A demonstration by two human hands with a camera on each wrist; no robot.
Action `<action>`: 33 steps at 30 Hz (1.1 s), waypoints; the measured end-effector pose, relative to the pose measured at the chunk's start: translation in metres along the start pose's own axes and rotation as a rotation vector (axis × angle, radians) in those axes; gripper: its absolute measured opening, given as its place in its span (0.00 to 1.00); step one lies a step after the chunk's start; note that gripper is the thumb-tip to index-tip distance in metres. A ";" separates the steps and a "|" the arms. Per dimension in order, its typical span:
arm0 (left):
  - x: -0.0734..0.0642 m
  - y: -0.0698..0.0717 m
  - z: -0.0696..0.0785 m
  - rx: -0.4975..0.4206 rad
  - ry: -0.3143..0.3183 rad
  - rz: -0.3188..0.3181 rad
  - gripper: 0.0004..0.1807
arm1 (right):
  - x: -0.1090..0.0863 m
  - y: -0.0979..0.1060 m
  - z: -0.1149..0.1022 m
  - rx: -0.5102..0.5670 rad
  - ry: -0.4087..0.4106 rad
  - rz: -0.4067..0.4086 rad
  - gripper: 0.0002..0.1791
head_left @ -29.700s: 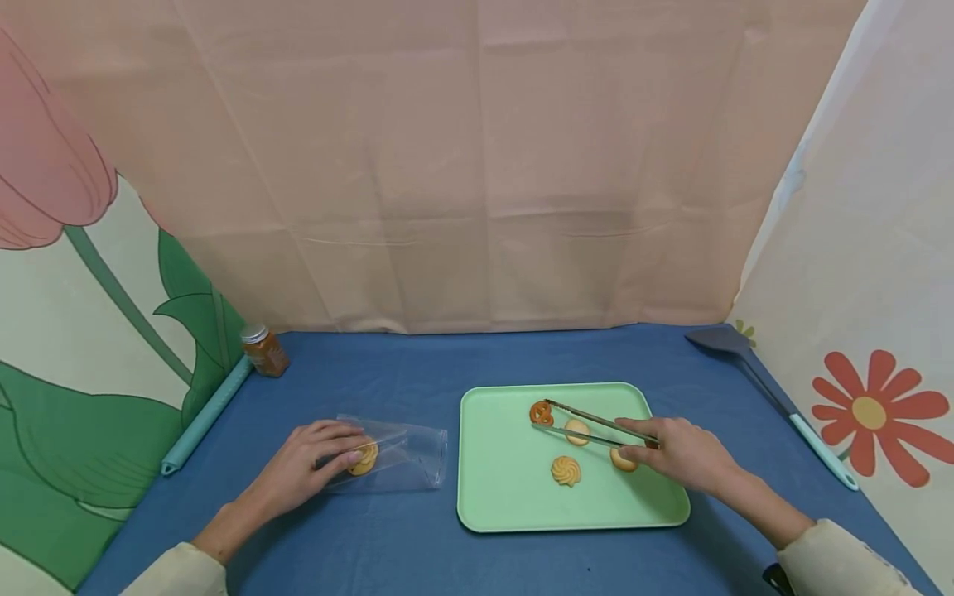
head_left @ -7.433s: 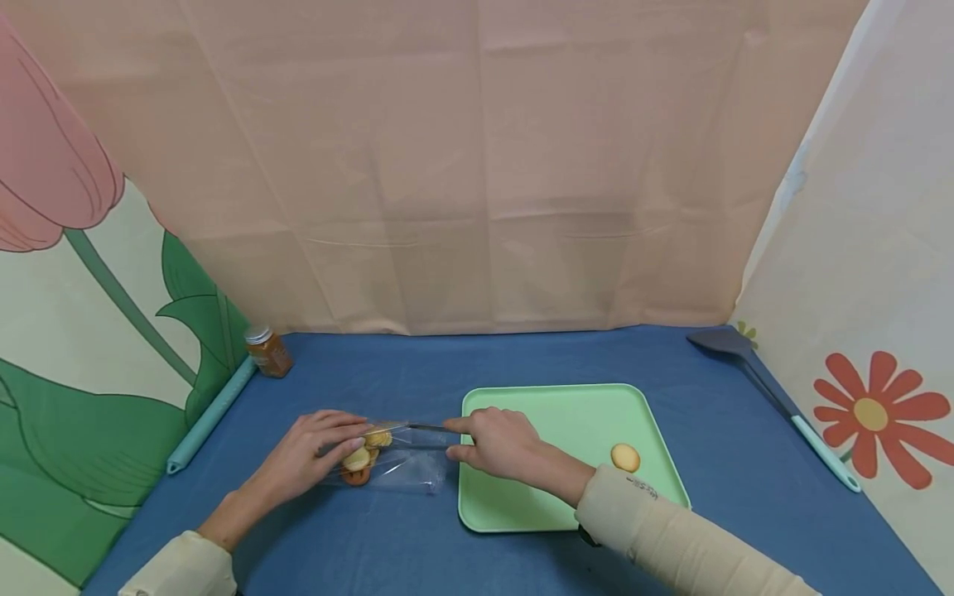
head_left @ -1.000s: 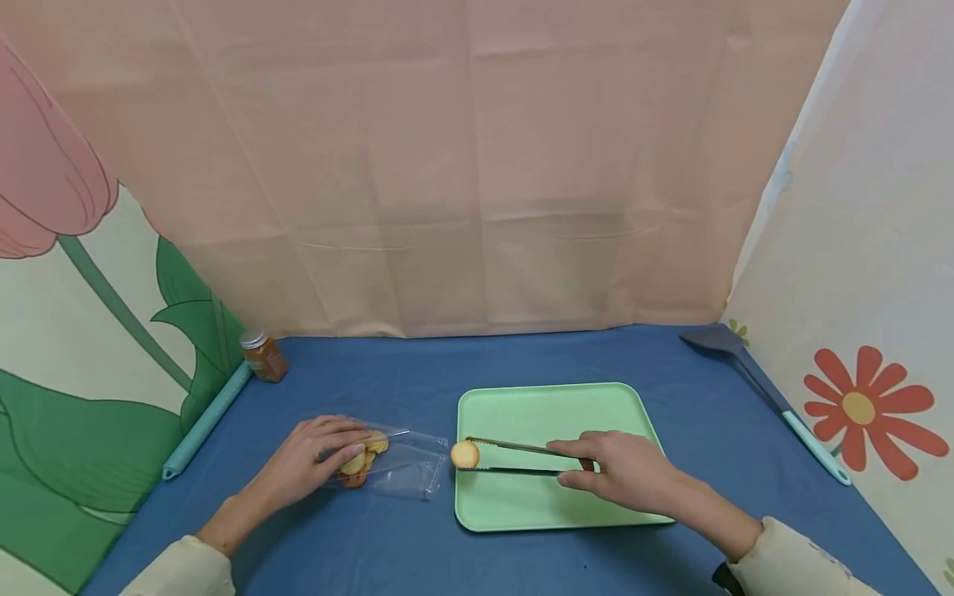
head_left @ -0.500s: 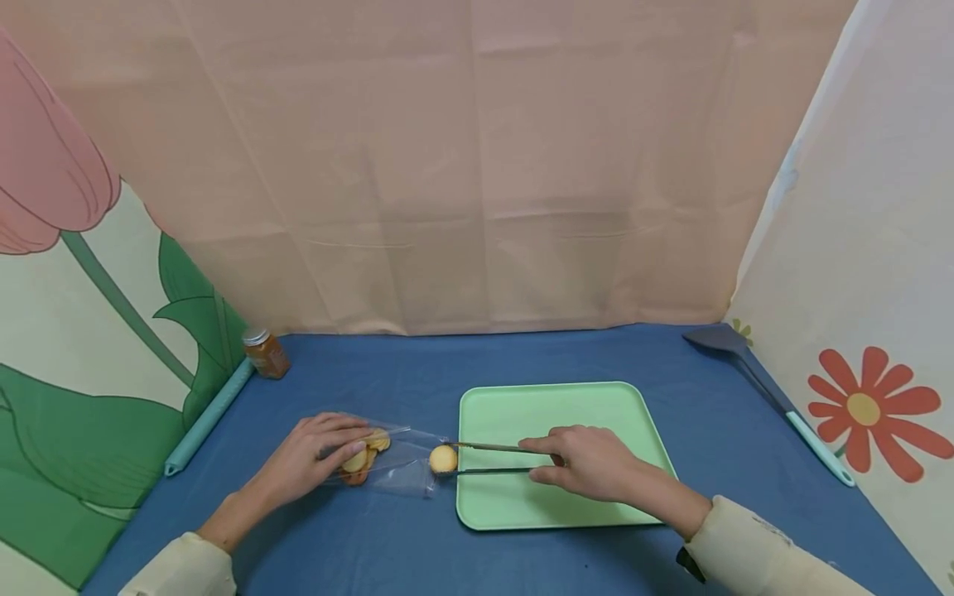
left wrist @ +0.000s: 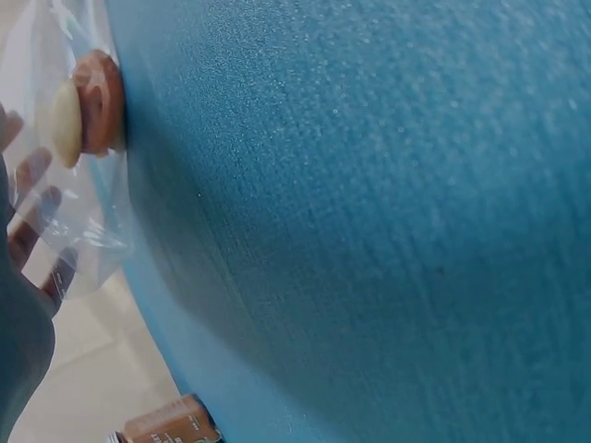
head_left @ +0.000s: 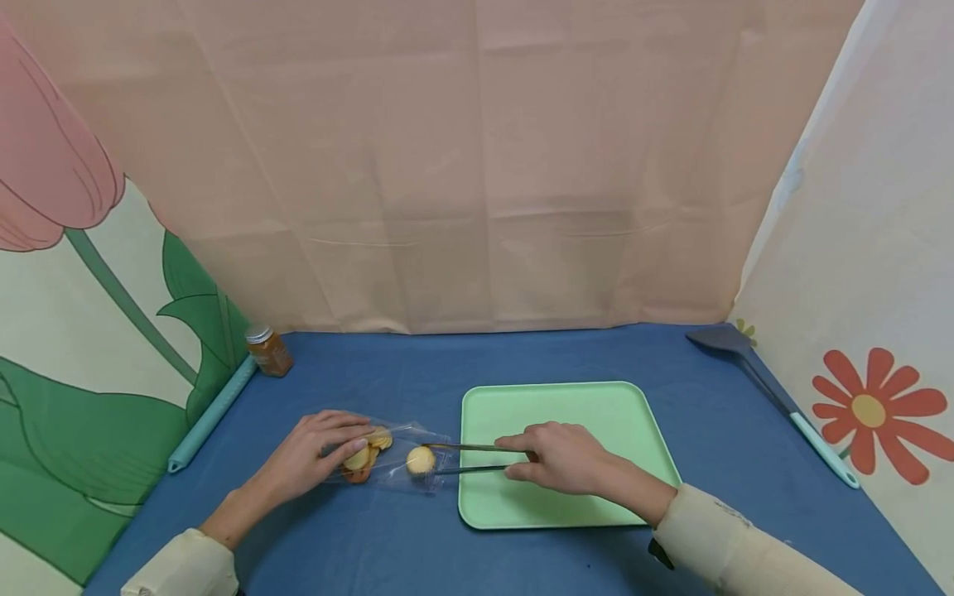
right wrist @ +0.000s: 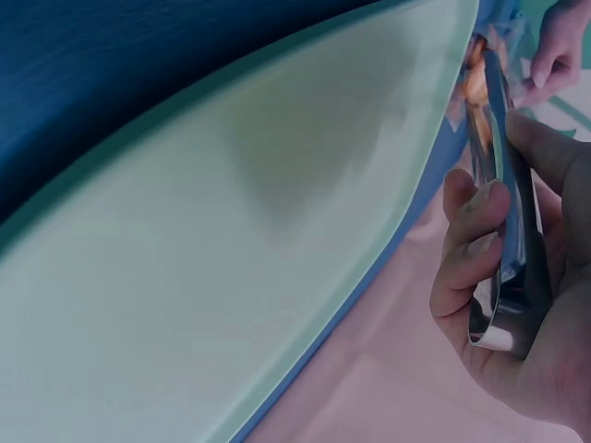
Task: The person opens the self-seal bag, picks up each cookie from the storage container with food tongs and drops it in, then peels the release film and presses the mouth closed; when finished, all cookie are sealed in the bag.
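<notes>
My left hand (head_left: 313, 451) holds a clear plastic bag (head_left: 398, 476) by its closed end, on the left of the blue cloth. Inside the bag by my fingers lie several cookies (head_left: 380, 439) and a brown pretzel (left wrist: 99, 101), partly hidden by the hand. My right hand (head_left: 559, 457) grips metal tongs (head_left: 477, 448), also seen in the right wrist view as tongs (right wrist: 517, 268) with a bent end in the palm. Between the tong tips is a round pale cookie (head_left: 421, 461), within the bag's mouth and apart from the other cookies.
A light green tray (head_left: 566, 414) lies under my right hand. At the back left a brown jar (head_left: 270, 352) with a metal lid stands near a teal rolled item (head_left: 212, 418). A dark spatula (head_left: 753, 368) with a mint handle lies along the right edge.
My right hand has moved left with the tongs, bringing the round cookie from the tray's left edge into the bag's mouth. Earlier, the tray held several cookies and a pretzel. The left hand stays put.
</notes>
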State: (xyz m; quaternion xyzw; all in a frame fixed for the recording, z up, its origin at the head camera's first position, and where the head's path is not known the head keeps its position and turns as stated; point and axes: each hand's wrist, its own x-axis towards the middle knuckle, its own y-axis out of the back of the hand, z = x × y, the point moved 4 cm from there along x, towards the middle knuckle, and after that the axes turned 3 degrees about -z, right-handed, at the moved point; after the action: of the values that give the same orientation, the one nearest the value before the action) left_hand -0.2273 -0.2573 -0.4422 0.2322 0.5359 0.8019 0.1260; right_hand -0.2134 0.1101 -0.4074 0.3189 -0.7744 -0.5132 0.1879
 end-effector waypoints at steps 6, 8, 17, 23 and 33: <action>-0.001 -0.001 -0.002 0.001 -0.004 0.007 0.14 | 0.011 -0.002 -0.009 0.002 0.014 -0.007 0.22; -0.002 -0.001 -0.003 0.002 -0.004 0.010 0.14 | 0.015 -0.003 -0.012 -0.002 0.018 -0.006 0.23; -0.003 0.001 -0.004 -0.006 0.008 0.006 0.14 | 0.026 -0.006 -0.016 -0.022 0.008 -0.001 0.22; -0.002 0.002 -0.003 -0.015 -0.003 0.008 0.14 | 0.025 -0.006 -0.016 -0.017 0.007 -0.005 0.23; -0.001 0.002 -0.002 0.000 -0.019 0.012 0.14 | 0.027 -0.009 -0.014 -0.039 0.002 -0.016 0.23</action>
State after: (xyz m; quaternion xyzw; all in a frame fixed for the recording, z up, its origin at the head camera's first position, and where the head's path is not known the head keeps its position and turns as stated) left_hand -0.2271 -0.2603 -0.4418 0.2428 0.5332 0.8004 0.1265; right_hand -0.2212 0.0800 -0.4111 0.3218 -0.7614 -0.5294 0.1910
